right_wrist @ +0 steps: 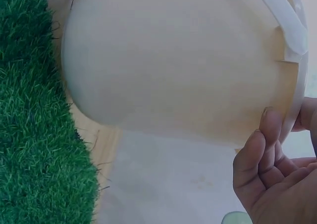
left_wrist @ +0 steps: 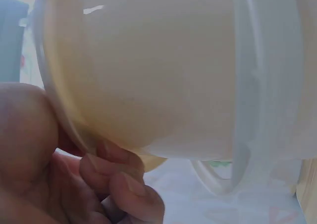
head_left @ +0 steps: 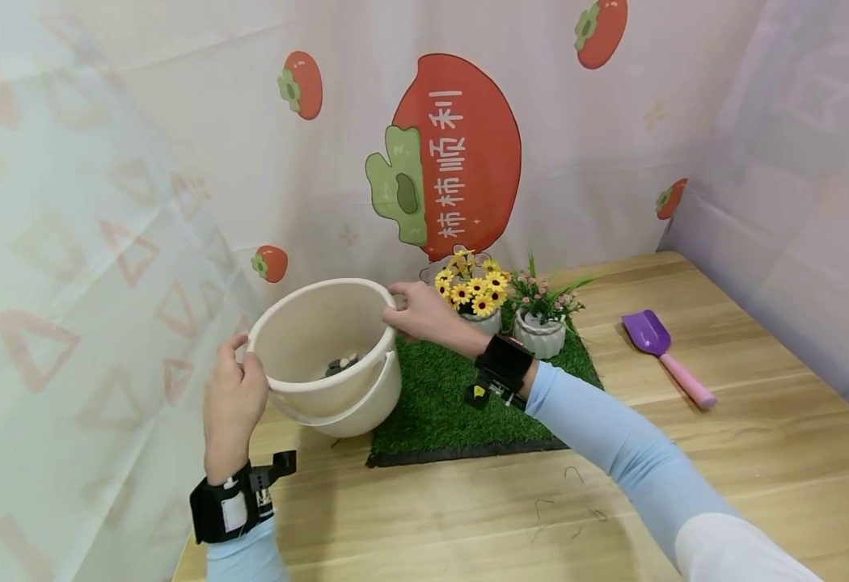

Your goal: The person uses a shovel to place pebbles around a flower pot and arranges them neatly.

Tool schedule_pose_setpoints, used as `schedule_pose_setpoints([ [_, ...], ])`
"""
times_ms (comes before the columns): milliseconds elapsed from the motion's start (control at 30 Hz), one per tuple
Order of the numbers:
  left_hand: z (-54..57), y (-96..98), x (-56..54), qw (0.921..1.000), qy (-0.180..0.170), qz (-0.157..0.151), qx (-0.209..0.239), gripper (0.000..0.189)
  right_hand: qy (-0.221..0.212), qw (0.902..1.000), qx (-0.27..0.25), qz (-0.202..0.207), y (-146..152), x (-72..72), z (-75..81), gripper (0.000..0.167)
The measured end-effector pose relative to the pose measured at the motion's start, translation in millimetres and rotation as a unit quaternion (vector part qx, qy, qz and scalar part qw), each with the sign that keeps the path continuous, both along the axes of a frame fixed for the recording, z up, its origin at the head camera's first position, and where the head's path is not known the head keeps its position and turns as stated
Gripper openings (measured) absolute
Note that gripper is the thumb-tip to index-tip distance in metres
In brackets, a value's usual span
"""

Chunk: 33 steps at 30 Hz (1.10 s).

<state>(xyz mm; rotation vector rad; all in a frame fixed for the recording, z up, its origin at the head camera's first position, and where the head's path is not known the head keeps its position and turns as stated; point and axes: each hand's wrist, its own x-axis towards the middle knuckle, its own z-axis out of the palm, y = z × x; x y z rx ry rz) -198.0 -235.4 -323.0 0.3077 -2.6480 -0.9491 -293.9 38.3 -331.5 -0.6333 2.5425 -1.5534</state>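
A cream plastic bucket [head_left: 344,408] stands at the left of the table, its handle hanging down on the near side. Several dark and pale pebbles [head_left: 339,366] lie at its bottom. My left hand [head_left: 234,396] grips the rim on the left, and in the left wrist view its fingers [left_wrist: 131,184] curl under the lip. On the opposite side my right hand [head_left: 428,317] pinches the rim, thumb inside and fingers [right_wrist: 247,154] against the outer wall in the right wrist view.
A green turf mat [head_left: 461,408] lies right of the bucket. On its far part stand a pot of yellow flowers [head_left: 475,291] and a ribbed white pot [head_left: 541,333] with pink flowers. A purple scoop [head_left: 648,331] with a pink handle rests farther right. Printed cloth walls surround the table.
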Motion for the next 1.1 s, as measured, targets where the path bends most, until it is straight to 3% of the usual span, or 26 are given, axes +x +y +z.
schedule_pose_setpoints([
  [167,-0.6,8.7,14.0,0.9992,0.002,-0.04,-0.004,0.053,-0.018,0.9995,-0.023,-0.005,15.1,13.4,-2.4,0.051],
  [400,-5.3,20.6,29.8,0.9969,0.026,-0.072,-0.022,0.049,-0.001,0.9995,-0.03,-0.007,31.9,29.0,-2.5,0.049],
  [667,-15.3,35.2,42.2,0.9945,0.053,-0.084,-0.036,0.042,0.006,0.9998,-0.013,-0.015,49.4,42.1,-8.1,0.05],
  [1100,-33.7,59.5,59.9,0.9902,0.047,-0.127,-0.035,0.026,0.039,0.9983,0.018,-0.04,78.8,61.5,-24.0,0.05],
])
